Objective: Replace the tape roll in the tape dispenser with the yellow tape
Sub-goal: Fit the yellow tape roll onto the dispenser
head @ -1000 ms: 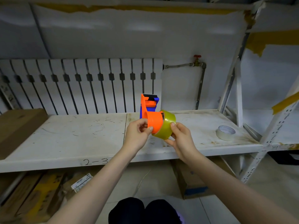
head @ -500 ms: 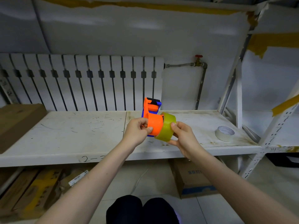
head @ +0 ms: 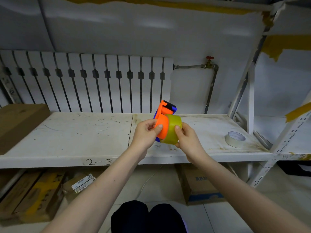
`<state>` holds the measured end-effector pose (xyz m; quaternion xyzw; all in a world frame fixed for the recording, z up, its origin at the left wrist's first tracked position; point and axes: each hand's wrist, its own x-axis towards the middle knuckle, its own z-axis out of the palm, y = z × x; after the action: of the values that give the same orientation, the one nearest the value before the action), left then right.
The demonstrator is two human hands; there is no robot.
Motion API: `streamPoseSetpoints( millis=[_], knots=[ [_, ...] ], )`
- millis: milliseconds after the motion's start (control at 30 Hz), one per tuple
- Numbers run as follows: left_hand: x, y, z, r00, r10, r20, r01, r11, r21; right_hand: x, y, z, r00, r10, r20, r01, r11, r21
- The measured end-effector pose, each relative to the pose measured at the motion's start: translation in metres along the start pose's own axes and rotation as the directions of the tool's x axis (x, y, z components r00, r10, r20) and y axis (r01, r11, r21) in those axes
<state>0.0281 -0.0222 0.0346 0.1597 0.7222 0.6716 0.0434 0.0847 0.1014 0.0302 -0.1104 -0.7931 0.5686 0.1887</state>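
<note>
An orange and blue tape dispenser [head: 162, 125] is held in the air above the white shelf [head: 84, 138], its orange hub facing right. My left hand [head: 146, 133] grips the dispenser's hub from the left, thumb on the orange drum. The yellow tape roll [head: 173, 130] sits against the right end of the hub, partly over it. My right hand [head: 186, 140] holds that roll from the right and below, thumb on its outer face. A whitish tape roll [head: 235, 139] lies flat on the shelf at the right.
A brown cardboard box [head: 18, 123] lies at the shelf's left end. A radiator [head: 87, 81] and a pipe with a red valve [head: 210, 64] stand behind the shelf. Cardboard boxes [head: 200, 184] are on the floor below. A shelf upright [head: 250, 98] rises at the right.
The yellow roll has slid a little further onto the orange hub. Both hands and the dispenser have stayed nearly in the same place, tilting slightly.
</note>
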Motion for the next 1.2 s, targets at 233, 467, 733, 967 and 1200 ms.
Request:
streamPoseSetpoints(
  millis=[233,467,733,967,1200],
  knots=[
    [0.000,0.004,-0.004,0.979,-0.204,-0.025,0.194,0.956,-0.219,-0.017,0.000,0.013,0.991,-0.133,0.015,0.134,0.982,-0.134],
    [-0.004,0.020,-0.004,0.984,-0.170,0.051,0.176,0.894,-0.412,-0.020,-0.008,0.031,0.966,-0.251,0.060,0.258,0.934,-0.247],
    [-0.009,0.009,-0.015,0.989,-0.083,0.121,0.111,0.962,-0.248,0.001,-0.006,0.000,0.994,-0.002,0.106,-0.027,0.963,0.266],
    [-0.014,0.006,-0.010,0.973,-0.064,0.223,0.109,0.975,-0.193,0.003,0.003,-0.009,0.980,-0.136,0.145,0.119,0.986,0.120],
    [-0.015,0.006,-0.004,0.977,-0.045,0.210,0.083,0.981,-0.175,0.006,0.024,-0.012,0.993,-0.085,-0.080,0.092,0.992,0.082]
  ],
)
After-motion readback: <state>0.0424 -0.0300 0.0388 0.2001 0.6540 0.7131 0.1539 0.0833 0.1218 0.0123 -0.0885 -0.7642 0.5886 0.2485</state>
